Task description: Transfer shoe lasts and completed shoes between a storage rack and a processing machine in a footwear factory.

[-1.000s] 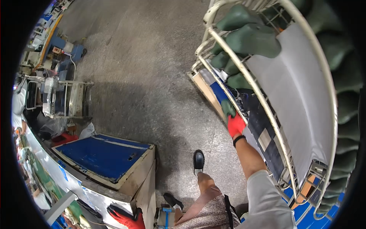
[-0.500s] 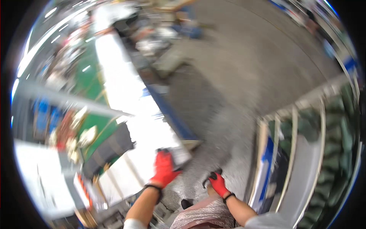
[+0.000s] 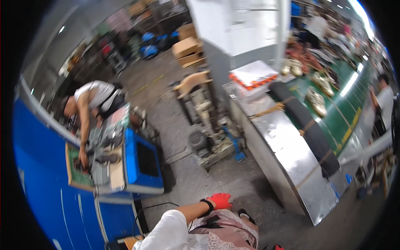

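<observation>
My left hand [image 3: 221, 201], in a red glove with a dark band at the wrist, hangs in front of my body above the grey floor. Its fingers point to the right and look loosely extended, with nothing visible in them. The pink patterned apron [image 3: 233, 223] I wear is just below it. Only a small red patch of my right hand [image 3: 278, 248] shows at the lower edge; its fingers are out of sight. Neither hand touches a bench or machine that I can see.
A metal-topped bench [image 3: 287, 146] with a dark roll [image 3: 306, 125] stands at the right, beside a green conveyor [image 3: 333, 104] carrying shoes. Ahead is a machine with a motor [image 3: 198, 139]. At the left, a person [image 3: 93, 98] bends over a blue machine [image 3: 143, 160].
The view has swung round to the left, bringing the blue machine and the bending person in. My left hand has left the white surface; my right hand has dropped almost out of view.
</observation>
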Tool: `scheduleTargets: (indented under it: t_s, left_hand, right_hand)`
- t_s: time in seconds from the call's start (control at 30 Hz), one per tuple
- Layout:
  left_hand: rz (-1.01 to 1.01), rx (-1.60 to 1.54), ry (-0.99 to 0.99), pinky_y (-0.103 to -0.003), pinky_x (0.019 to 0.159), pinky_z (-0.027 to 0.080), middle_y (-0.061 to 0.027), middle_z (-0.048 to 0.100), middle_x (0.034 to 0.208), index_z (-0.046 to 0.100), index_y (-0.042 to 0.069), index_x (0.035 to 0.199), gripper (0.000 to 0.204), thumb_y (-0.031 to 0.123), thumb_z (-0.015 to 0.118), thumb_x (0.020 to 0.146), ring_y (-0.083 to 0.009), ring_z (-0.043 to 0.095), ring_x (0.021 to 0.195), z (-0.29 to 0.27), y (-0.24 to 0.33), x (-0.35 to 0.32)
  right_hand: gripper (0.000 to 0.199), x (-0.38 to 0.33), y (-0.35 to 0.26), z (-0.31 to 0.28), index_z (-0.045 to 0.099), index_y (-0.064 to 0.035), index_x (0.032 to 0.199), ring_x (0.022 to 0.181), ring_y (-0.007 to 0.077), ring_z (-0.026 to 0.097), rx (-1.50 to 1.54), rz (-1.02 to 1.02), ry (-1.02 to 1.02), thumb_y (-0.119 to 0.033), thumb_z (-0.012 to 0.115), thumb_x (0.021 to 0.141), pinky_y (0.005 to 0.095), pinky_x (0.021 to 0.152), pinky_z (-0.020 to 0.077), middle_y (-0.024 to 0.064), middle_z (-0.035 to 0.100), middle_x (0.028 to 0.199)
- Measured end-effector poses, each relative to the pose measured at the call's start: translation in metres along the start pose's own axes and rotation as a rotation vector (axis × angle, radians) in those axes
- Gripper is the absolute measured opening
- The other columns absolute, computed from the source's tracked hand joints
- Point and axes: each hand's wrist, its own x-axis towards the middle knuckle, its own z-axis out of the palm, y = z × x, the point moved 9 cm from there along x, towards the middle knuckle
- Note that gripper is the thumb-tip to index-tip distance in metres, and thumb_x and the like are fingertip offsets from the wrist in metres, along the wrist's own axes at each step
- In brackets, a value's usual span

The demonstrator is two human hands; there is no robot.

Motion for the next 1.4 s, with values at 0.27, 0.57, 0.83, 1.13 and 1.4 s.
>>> scheduleTargets:
  t_s: [0.27,0.57,0.83,1.13,1.4]
  left_hand:
    - [-0.269,-0.388,0.255,-0.044,0.107,0.041,-0.0238,0.057,0.134,0.055,0.0,0.13,0.067,0.051,0.06,0.086,-0.0367,0.053,0.128,-0.01,-0.208,-0.072]
    - [-0.549,-0.817,0.7,-0.044,0.109,0.039,-0.0254,0.055,0.136,0.046,-0.002,0.139,0.074,0.048,0.064,0.088,-0.0396,0.049,0.13,-0.031,-0.326,-0.166]
    - [-0.872,-0.987,1.364,-0.043,0.115,0.033,-0.029,0.041,0.148,0.031,-0.008,0.148,0.092,0.044,0.072,0.084,-0.0389,0.039,0.139,-0.074,-0.477,-0.336]
    - [-1.367,-1.268,1.721,-0.045,0.122,0.018,-0.0301,0.021,0.157,0.012,-0.011,0.152,0.117,0.054,0.075,0.078,-0.0414,0.018,0.148,-0.112,-0.661,-0.429]
    - [-1.639,-1.307,1.587,-0.046,0.118,0.027,-0.0234,0.039,0.149,0.029,-0.007,0.148,0.11,0.052,0.082,0.071,-0.0367,0.032,0.142,-0.107,-0.721,-0.43]
  right_hand:
    - [0.033,0.112,-0.232,-0.083,0.063,-0.0135,0.126,0.102,0.0283,0.065,0.401,0.134,-0.453,-0.032,0.05,0.102,0.0424,0.087,0.0513,0.0171,0.065,0.121]
    - [0.024,0.343,-0.352,-0.073,0.067,-0.0043,0.1,0.082,0.0255,0.061,0.113,-0.398,-0.227,-0.026,0.061,0.092,0.0423,0.072,0.049,0.0133,0.067,0.094]
    - [0.04,0.388,-0.8,-0.074,0.064,0.0009,0.12,0.106,0.0296,0.068,0.18,-0.771,-0.31,-0.02,0.07,0.086,0.0377,0.091,0.0509,0.0191,0.071,0.109]
    - [0.069,0.222,-1.197,-0.001,0.049,-0.0014,0.14,0.121,0.0322,0.057,0.13,-1.322,-0.464,-0.027,0.075,0.082,0.0407,0.104,0.0439,0.019,0.061,0.128]
    - [0.092,0.181,-1.355,0.086,0.036,0.0003,0.147,0.134,0.0406,0.042,0.073,-1.46,-0.318,-0.036,0.078,0.074,0.0471,0.112,0.0354,0.0249,0.045,0.143]
